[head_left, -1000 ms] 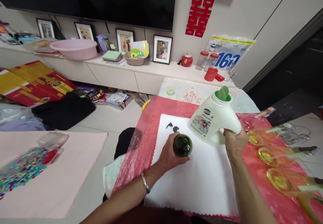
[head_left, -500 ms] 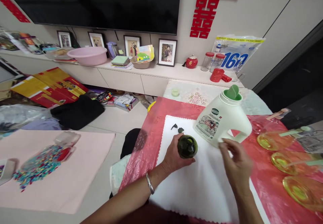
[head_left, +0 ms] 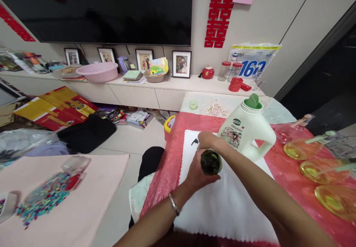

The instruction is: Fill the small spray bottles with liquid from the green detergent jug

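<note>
Far left, a pink mat [head_left: 83,198] carries a clear box of coloured beads [head_left: 47,195], well apart from the action; moving right to the bench [head_left: 172,154], a red cover with a white cloth [head_left: 222,206] laid on it. The left hand [head_left: 196,174] is wrapped around a dark green bottle [head_left: 211,162], fingers closed on its side, mouth up and open, standing on the white cloth. Now the right hand [head_left: 207,140] crosses over the bottle and hovers at a small black pump piece [head_left: 195,141] lying just beyond on the cloth; fingers curled down over it, but I cannot tell whether they have pinched it or hold nothing. Just right, a white detergent jug [head_left: 246,130] with a green spout stands unheld, touching nothing but the cloth; yellow glass dishes [head_left: 314,169] sit far right. To do this well, I judge: keep the bottle clamped upright; pick the small part cleanly with fingertips; mind the forearm does not knock the jug.
</note>
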`<state>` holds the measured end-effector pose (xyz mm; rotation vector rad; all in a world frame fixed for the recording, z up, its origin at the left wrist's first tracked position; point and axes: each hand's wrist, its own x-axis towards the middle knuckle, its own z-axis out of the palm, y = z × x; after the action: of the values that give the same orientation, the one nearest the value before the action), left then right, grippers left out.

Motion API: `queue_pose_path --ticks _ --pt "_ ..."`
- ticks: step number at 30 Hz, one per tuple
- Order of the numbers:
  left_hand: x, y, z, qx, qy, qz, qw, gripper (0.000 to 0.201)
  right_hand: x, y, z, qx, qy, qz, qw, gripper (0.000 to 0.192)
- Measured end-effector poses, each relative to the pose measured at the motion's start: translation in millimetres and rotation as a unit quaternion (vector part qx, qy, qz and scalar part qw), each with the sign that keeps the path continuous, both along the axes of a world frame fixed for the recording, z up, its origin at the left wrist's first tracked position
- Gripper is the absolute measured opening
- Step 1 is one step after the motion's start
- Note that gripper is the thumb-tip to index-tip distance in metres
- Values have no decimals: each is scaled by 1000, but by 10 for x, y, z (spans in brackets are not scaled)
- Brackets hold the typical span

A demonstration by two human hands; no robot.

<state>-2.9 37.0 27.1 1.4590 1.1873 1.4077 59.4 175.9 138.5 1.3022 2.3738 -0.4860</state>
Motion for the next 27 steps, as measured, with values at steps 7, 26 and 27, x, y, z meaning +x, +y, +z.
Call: queue_pose_path --ticks 7,26,27 --pt "-23 -14 16 -43 -3 3 999 105 141 -229 418 96 92 1 991 22" --pt "-102 -2 11 -76 -120 13 990 97 1612 -1392 132 188 778 -336 496 29" --pt "-105 -4 12 -75 -116 15 990 96 1610 -1400 114 186 785 -344 481 30"
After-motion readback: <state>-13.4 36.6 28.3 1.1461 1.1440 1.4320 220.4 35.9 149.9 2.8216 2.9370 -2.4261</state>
